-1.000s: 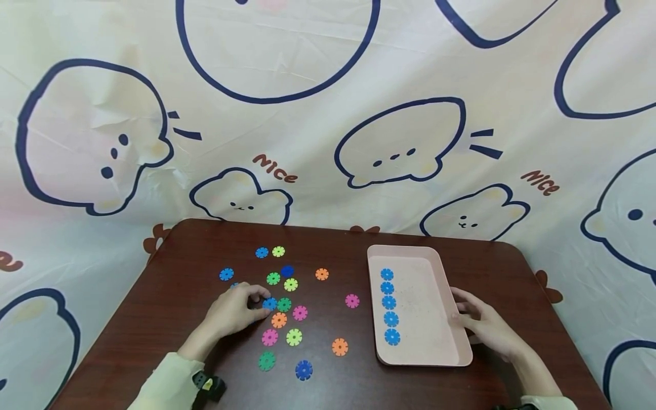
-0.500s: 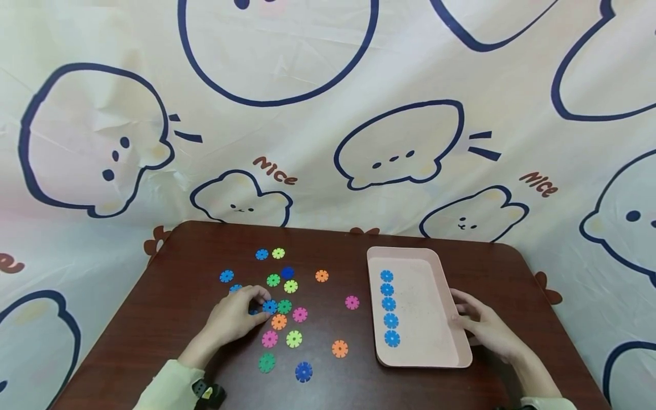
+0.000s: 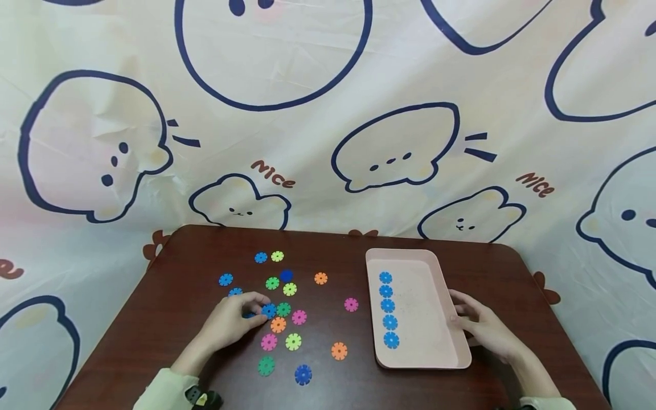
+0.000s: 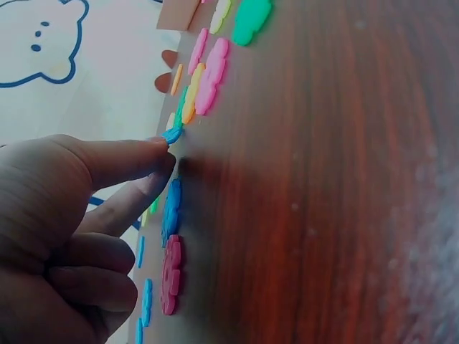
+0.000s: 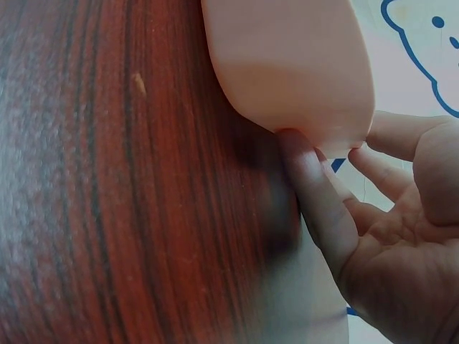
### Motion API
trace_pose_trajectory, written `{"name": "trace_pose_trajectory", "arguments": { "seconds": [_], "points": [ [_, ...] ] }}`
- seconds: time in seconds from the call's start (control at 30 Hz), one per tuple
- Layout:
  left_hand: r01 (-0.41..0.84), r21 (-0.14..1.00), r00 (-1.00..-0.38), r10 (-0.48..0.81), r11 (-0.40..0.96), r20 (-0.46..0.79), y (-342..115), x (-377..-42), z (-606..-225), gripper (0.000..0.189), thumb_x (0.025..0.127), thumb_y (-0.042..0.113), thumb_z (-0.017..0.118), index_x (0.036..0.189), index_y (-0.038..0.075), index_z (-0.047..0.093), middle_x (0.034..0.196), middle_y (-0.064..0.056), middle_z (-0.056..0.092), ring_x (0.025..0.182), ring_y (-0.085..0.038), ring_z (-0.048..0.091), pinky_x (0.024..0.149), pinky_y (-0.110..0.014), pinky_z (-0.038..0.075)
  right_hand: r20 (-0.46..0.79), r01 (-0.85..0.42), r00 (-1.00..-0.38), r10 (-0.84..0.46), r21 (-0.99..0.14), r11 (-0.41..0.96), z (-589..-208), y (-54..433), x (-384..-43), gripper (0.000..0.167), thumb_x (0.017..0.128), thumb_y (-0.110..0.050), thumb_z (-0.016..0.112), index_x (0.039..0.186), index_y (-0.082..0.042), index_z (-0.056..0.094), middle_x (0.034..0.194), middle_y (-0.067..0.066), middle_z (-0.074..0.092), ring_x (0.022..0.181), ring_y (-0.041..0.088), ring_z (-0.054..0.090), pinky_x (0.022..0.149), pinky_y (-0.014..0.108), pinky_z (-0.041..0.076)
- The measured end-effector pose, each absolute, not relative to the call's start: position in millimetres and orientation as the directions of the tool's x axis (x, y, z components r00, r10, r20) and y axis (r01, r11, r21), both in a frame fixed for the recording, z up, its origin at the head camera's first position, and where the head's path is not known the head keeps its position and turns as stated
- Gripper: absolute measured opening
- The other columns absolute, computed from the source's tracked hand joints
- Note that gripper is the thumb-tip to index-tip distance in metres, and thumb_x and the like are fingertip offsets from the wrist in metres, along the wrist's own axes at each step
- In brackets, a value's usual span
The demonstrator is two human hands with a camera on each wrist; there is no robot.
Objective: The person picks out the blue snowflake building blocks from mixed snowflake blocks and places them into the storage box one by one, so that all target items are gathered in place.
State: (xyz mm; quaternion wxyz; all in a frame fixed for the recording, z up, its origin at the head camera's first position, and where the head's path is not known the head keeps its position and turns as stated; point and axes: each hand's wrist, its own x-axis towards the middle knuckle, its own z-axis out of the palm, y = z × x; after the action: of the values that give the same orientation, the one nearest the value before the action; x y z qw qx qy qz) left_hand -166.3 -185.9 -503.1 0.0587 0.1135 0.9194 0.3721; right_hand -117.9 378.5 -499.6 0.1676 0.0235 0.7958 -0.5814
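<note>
Thumb and index finger of my left hand (image 3: 230,320) pinch a blue notched plastic disc (image 3: 269,310) among the scattered pieces on the table. In the left wrist view this disc (image 4: 172,135) shows at the fingertips, while the other fingers curl into the palm. A green disc (image 3: 283,309) and an orange disc (image 3: 278,325) lie right beside it. My right hand (image 3: 484,324) grips the right side of a pale pink tray (image 3: 425,341), with fingertips at its rim in the right wrist view. Inside the tray, along its left side, runs a column of several blue discs (image 3: 388,306).
Loose discs in blue, green, yellow, pink and orange lie over the left and middle of the dark wooden table (image 3: 492,273), including a pink disc (image 3: 351,304) nearer the tray. A patterned cloth (image 3: 307,136) hangs behind the table.
The left hand has barely shifted, staying at the same blue disc. The right hand and tray hold their places. The whole head view has drifted slightly.
</note>
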Motion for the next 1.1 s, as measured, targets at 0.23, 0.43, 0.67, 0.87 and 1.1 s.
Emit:
{"name": "trace_pose_trajectory", "arguments": {
  "seconds": [0.23, 0.43, 0.67, 0.87, 1.1],
  "points": [
    [0.143, 0.748, -0.967, 0.253, 0.648, -0.035, -183.9, -165.8, -500.3, 0.028, 0.088, 0.015, 0.085, 0.114, 0.021, 0.078, 0.084, 0.011, 0.070, 0.082, -0.013, 0.064, 0.077, -0.037, 0.054, -0.294, 0.232, -0.943, -0.157, -0.918, 0.322, -501.7, 379.1, -117.4, 0.076, 0.103, -0.018, 0.066, 0.164, -0.009, 0.023, 0.143, 0.034, 0.048, 0.104, 0.037, 0.069, 0.072, 0.053, 0.060],
    [0.199, 0.800, -0.942, 0.337, 0.566, -0.003, -173.3, -166.0, -491.1, 0.029, 0.088, 0.019, 0.085, 0.117, 0.018, 0.078, 0.085, 0.008, 0.072, 0.068, -0.017, 0.062, 0.058, -0.031, 0.051, -0.287, 0.226, -0.945, -0.158, -0.919, 0.322, -501.3, 379.4, -116.5, 0.076, 0.103, -0.017, 0.067, 0.164, -0.008, 0.023, 0.143, 0.035, 0.047, 0.104, 0.037, 0.069, 0.071, 0.053, 0.060],
    [0.270, 0.823, -0.907, 0.420, 0.500, 0.043, -146.3, -166.1, -476.3, 0.029, 0.090, 0.021, 0.083, 0.119, 0.020, 0.078, 0.090, 0.010, 0.073, 0.068, -0.017, 0.063, 0.055, -0.028, 0.049, -0.289, 0.227, -0.945, -0.156, -0.918, 0.326, -499.5, 378.5, -116.1, 0.076, 0.103, -0.017, 0.066, 0.164, -0.008, 0.023, 0.143, 0.035, 0.047, 0.104, 0.037, 0.069, 0.072, 0.053, 0.060],
    [0.306, 0.850, -0.874, 0.481, 0.430, 0.071, -118.1, -168.1, -464.2, 0.029, 0.092, 0.021, 0.082, 0.120, 0.020, 0.077, 0.092, 0.010, 0.073, 0.065, -0.018, 0.060, 0.049, -0.027, 0.046, -0.295, 0.235, -0.944, -0.144, -0.914, 0.331, -497.4, 377.9, -116.3, 0.075, 0.103, -0.018, 0.067, 0.164, -0.008, 0.024, 0.142, 0.033, 0.049, 0.103, 0.036, 0.069, 0.073, 0.053, 0.060],
    [0.334, 0.858, -0.827, 0.558, 0.391, 0.067, -77.7, -171.4, -455.6, 0.027, 0.093, 0.023, 0.080, 0.121, 0.021, 0.078, 0.091, 0.015, 0.072, 0.094, -0.014, 0.066, 0.070, -0.031, 0.053, -0.291, 0.228, -0.944, -0.153, -0.914, 0.335, -497.7, 377.9, -117.4, 0.075, 0.103, -0.019, 0.066, 0.164, -0.008, 0.023, 0.143, 0.034, 0.048, 0.104, 0.036, 0.069, 0.073, 0.053, 0.060]
  ]
}}
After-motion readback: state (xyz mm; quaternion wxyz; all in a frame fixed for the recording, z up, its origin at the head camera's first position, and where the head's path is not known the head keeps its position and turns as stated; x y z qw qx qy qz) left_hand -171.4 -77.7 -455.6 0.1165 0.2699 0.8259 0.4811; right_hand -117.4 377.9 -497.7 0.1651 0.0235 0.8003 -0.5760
